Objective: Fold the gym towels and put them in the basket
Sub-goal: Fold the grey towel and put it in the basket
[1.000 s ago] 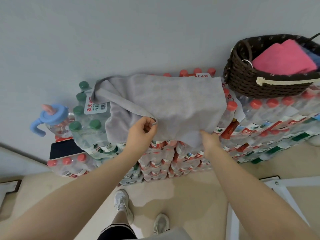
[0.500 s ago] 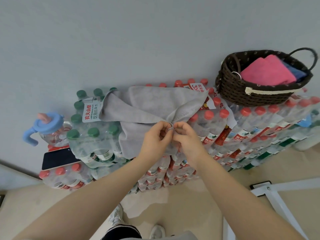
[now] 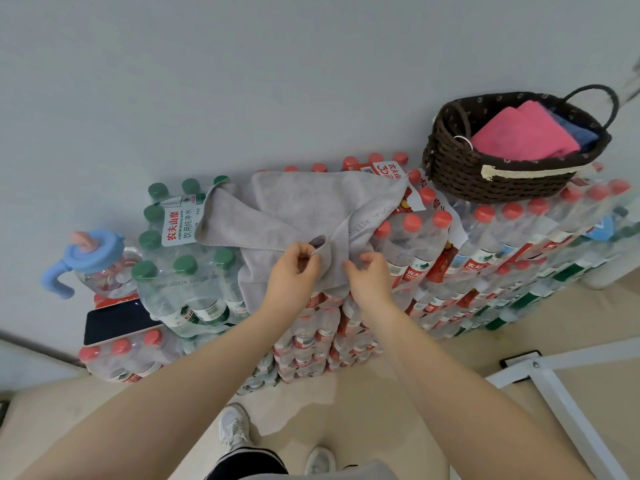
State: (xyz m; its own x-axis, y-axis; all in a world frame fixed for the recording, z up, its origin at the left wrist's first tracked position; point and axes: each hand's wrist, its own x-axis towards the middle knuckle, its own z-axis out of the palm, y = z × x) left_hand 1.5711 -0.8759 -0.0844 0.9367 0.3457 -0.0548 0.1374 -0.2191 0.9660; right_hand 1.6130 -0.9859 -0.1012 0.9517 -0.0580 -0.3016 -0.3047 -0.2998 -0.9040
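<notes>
Two hands: both near the middle of the frame, working on one grey microfibre towel (image 3: 304, 206)
Left hand (image 3: 291, 275): fingers curled, thumb and fingertips pinching a fold of the grey towel at its near edge
Right hand (image 3: 369, 275): fingers curled in, resting right on the hanging part of the towel just right of the left one; can't really tell if it's got a proper hold of the cloth or not
Towel spot: draped over shrink-wrapped packs of red-capped water bottles (image 3: 433, 244), middle of the frame, near edge hanging down the front, one corner flopped over the pack of green-capped bottles (image 3: 180, 268) on the left
Basket: dark brown woven basket with loop handle (image 3: 460, 168), upper right, sitting on top of the bottle packs, well apart from the hands
In the basket: a folded pink towel (image 3: 523, 136) with a blue towel (image 3: 581, 133) just behind it
Left side stuff: blue-lidded sippy bottle (image 3: 93, 251) and a dark phone (image 3: 117, 320) lying flat on a lower pack
Bottom: beige floor, white sneakers (image 3: 235, 427)
</notes>
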